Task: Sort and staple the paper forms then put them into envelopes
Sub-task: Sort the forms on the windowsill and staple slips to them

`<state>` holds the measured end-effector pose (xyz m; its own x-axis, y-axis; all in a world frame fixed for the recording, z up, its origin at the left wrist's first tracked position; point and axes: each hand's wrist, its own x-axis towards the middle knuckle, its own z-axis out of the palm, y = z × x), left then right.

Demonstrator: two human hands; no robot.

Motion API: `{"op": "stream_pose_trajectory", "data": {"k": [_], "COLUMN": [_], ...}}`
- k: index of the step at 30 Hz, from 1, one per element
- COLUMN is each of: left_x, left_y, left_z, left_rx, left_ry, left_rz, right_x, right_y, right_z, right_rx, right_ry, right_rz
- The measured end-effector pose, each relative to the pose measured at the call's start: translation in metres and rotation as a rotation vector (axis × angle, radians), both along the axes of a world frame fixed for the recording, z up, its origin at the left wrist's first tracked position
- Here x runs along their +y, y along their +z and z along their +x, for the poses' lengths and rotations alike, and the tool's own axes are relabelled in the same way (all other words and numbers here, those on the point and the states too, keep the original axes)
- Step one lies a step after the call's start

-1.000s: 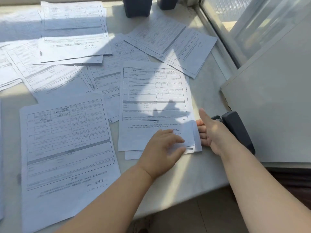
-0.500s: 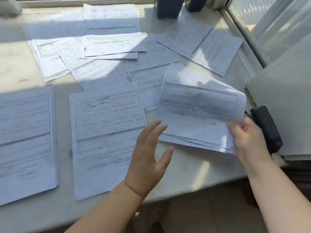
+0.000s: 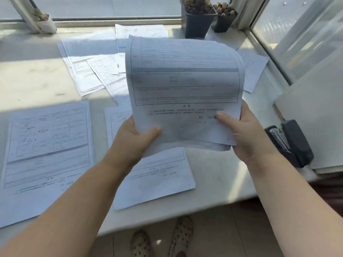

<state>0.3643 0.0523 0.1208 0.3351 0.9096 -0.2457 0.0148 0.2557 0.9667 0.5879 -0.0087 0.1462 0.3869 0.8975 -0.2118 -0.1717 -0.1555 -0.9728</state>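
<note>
Paper form stack (image 3: 183,89) raised between left hand (image 3: 130,140) and right hand (image 3: 248,134), both gripping bottom corners.

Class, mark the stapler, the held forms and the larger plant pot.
stapler (image 3: 295,140), head view, dark top arm.
held forms (image 3: 183,80), head view, middle of top sheet.
larger plant pot (image 3: 197,25), head view, front wall.

bare forearms (image 3: 78,210), no sleeves; 2 dotted slippers (image 3: 182,236) on feet.
</note>
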Motion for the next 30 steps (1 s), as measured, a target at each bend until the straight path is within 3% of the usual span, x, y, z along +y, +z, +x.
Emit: {"op": "stream_pose_trajectory", "data": {"k": [3,8,12,16,22,30], "left_x": [-0.032,-0.079,-0.085,-0.084,-0.061,-0.041], "left_y": [-0.009,-0.057,-0.071,-0.078,-0.069,-0.07], "left_z": [-0.04,-0.079,-0.082,-0.081,-0.08,-0.086], "left_rx": [0.096,0.579,0.674,0.833,0.633,0.527], "left_ry": [0.095,0.079,0.02,-0.058,0.151,0.224], "left_rz": [0.031,0.005,0.027,0.078,-0.206,-0.344], "right_x": [-0.011,-0.043,-0.042,-0.029,-0.002,0.015], "right_y": [-0.016,-0.082,-0.094,-0.086,-0.077,-0.076], "right_z": [-0.029,-0.069,-0.083,-0.079,-0.078,-0.077], "right_rx": [0.015,-0.282,-0.456,-0.688,-0.438,-0.533], "right_ry": [0.059,0.233,0.27,0.155,0.031,0.048], "right_rz": [-0.008,-0.438,-0.574,-0.607,-0.752,-0.859]}}
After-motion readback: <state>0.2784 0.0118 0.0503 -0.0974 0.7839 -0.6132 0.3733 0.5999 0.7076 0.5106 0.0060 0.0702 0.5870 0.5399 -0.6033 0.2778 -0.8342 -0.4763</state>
